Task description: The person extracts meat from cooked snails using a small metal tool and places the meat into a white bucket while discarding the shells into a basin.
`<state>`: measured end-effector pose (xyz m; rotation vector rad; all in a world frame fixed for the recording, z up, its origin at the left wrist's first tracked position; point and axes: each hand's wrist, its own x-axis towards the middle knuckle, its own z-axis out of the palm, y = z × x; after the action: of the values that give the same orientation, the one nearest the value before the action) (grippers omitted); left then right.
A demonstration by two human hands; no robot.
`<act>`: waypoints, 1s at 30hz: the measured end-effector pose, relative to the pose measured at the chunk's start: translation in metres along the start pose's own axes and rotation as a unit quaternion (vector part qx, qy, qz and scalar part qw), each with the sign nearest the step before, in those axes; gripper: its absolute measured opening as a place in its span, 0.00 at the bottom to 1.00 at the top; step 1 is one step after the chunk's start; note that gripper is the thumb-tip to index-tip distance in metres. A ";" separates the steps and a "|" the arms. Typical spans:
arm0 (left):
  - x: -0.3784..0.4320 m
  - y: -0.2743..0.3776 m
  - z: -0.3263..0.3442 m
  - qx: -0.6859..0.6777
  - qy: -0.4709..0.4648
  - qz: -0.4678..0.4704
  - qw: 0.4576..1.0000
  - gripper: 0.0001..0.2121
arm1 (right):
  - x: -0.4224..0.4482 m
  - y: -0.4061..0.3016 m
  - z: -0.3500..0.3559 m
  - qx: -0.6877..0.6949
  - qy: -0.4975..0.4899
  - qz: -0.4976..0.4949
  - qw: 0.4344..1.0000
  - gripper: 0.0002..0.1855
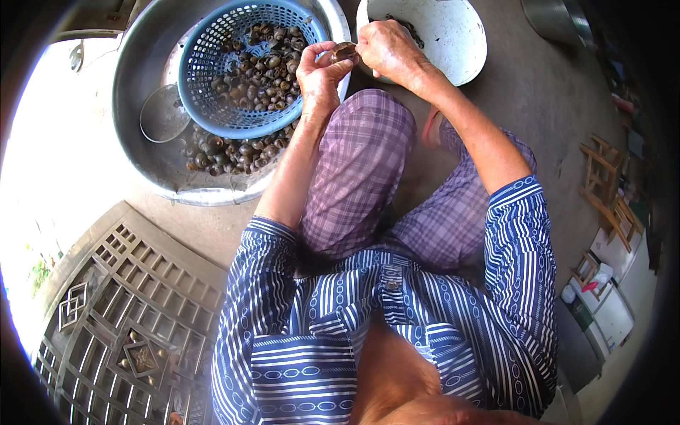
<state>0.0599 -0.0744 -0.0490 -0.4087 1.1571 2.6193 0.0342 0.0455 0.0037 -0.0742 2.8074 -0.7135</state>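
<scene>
My left hand (320,79) pinches a brown snail (344,51) between thumb and fingers, above the gap between the basin and the bucket. Curled tightly, my right hand (394,52) meets the snail's right side; its fingertips are hidden, so I cannot tell whether it grips a small tool. Left of my hands, a blue plastic colander (204,114) holds many snails (260,79). It sits in a wide metal basin (135,154), where more snails (234,154) lie below the colander. A white bucket (457,48) with dark bits (409,32) inside stands behind my right hand.
A round, thin-rimmed dish or strainer (164,114) lies in the basin. A metal lattice gate (138,297) stands at the lower left. A metal pot (558,18) is at the upper right. Wooden stools (603,170) stand along the right side. My knees (366,154) are close under my hands.
</scene>
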 end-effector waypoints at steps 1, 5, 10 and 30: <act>0.001 0.001 -0.001 -0.029 0.000 -0.012 0.999 0.17 | -0.001 -0.001 -0.001 -0.009 0.018 -0.012 1.000 0.09; 0.005 -0.002 -0.009 -0.064 -0.022 -0.040 0.997 0.16 | -0.001 0.003 -0.003 -0.107 0.117 -0.136 0.978 0.08; 0.006 -0.005 -0.014 -0.017 -0.014 -0.053 0.998 0.15 | -0.005 -0.005 -0.009 -0.120 0.094 -0.158 0.976 0.07; 0.003 -0.002 -0.015 -0.004 -0.022 -0.031 0.999 0.14 | -0.001 0.018 0.025 -0.025 0.058 -0.087 0.994 0.08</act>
<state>0.0601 -0.0835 -0.0609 -0.3807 1.1010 2.5674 0.0418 0.0498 -0.0256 -0.2987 2.9576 -0.7073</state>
